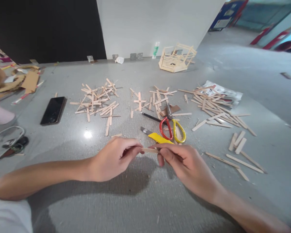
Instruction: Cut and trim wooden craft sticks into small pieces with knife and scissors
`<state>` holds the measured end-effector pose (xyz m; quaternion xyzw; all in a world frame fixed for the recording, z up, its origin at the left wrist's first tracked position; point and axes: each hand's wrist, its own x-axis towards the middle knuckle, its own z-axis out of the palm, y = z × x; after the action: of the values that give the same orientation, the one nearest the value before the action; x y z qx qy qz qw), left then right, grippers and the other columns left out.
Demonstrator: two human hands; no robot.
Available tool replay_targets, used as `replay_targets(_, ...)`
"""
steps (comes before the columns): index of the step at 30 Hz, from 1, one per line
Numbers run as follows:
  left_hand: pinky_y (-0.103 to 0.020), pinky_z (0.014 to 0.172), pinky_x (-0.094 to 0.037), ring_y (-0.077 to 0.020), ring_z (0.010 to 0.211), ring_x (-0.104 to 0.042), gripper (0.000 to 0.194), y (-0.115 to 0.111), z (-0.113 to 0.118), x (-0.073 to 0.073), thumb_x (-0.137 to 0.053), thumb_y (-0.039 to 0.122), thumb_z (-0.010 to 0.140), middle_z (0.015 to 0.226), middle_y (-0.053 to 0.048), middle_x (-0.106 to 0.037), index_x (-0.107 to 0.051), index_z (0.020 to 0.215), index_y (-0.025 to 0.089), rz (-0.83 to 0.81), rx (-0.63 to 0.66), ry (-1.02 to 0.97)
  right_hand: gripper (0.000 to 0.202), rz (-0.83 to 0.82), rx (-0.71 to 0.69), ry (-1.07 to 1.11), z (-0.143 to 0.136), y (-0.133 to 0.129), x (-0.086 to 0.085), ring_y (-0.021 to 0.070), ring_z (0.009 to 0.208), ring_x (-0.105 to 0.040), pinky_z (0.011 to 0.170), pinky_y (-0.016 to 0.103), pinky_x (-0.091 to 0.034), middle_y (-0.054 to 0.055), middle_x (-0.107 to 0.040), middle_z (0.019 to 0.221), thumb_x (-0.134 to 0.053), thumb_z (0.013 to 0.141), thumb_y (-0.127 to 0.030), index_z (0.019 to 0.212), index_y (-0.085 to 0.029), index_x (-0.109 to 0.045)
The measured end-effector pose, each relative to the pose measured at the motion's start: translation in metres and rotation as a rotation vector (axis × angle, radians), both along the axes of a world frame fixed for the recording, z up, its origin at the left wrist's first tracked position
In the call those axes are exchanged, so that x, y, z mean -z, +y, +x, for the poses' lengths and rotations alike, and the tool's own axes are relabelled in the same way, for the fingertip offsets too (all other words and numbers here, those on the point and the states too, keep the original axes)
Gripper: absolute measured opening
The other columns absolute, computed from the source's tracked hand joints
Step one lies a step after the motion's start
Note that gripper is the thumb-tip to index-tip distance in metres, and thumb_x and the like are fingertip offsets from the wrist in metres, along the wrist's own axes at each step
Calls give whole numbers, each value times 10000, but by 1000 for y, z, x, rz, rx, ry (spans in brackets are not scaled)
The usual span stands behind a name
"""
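Observation:
Between my two hands a short popsicle stick (149,150) is held level above the grey surface. My left hand (115,157) pinches its left end between thumb and fingers. At the other end, my right hand (181,161) grips it the same way, with part of the stick hidden by the fingers. Just beyond my hands lie a yellow utility knife (158,138) and scissors (169,124) with one red and one yellow handle loop. A black pen (150,117) rests beside the scissors.
Loose sticks lie in a left pile (97,98) and a right pile (215,105), near a plastic packet (224,92). A stick frame (177,60) and a glue stick (156,50) stand by the wall. A phone (53,110) and a cable (5,129) lie left.

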<state>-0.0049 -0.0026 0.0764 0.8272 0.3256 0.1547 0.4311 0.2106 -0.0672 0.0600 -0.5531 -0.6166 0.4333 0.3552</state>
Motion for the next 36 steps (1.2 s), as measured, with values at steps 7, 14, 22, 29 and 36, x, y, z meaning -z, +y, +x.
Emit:
replay_targets(7, -155, 521, -342, -44, 489, -449, 312, -2, -2, 4, -397, 145, 1004, 580, 54, -538, -562, 739, 149, 29, 48, -12, 244, 30, -21, -67, -5, -5, 3, 129, 614, -608, 590, 245, -468, 6, -687, 682, -524, 962, -328, 1017, -184, -714)
replay_targets(14, -147, 533, -354, -37, 483, -462, 299, -4, -3, 8, -393, 122, 999, 591, 56, -572, -574, 762, 148, 68, 52, -13, 241, 48, 5, -92, -7, -5, 6, 120, 573, -592, 564, 237, -470, -7, -687, 654, -525, 965, -329, 924, -197, -722)
replay_targets(22, -162, 510, -347, -44, 456, -437, 265, -8, -1, 13, -405, 88, 958, 563, 63, -548, -549, 746, 156, 138, 41, -58, 212, 129, 56, -177, -11, -10, 11, 104, 568, -618, 596, 225, -493, -27, -699, 667, -540, 963, -288, 959, -218, -740)
replay_targets(29, -182, 493, -324, -56, 466, -401, 282, -11, -1, 15, -404, 123, 981, 558, 57, -508, -511, 722, 160, 203, 42, -70, 191, 230, 91, -233, -14, -12, 14, 104, 562, -629, 616, 227, -498, -36, -701, 655, -540, 959, -257, 936, -212, -725)
replay_targets(36, -200, 488, -320, -70, 475, -381, 290, -12, -2, 19, -398, 155, 1000, 567, 49, -505, -523, 739, 163, 248, 28, -39, 180, 175, 100, -188, -18, -13, 12, 100, 523, -617, 570, 212, -494, -32, -684, 616, -542, 948, -257, 934, -182, -705)
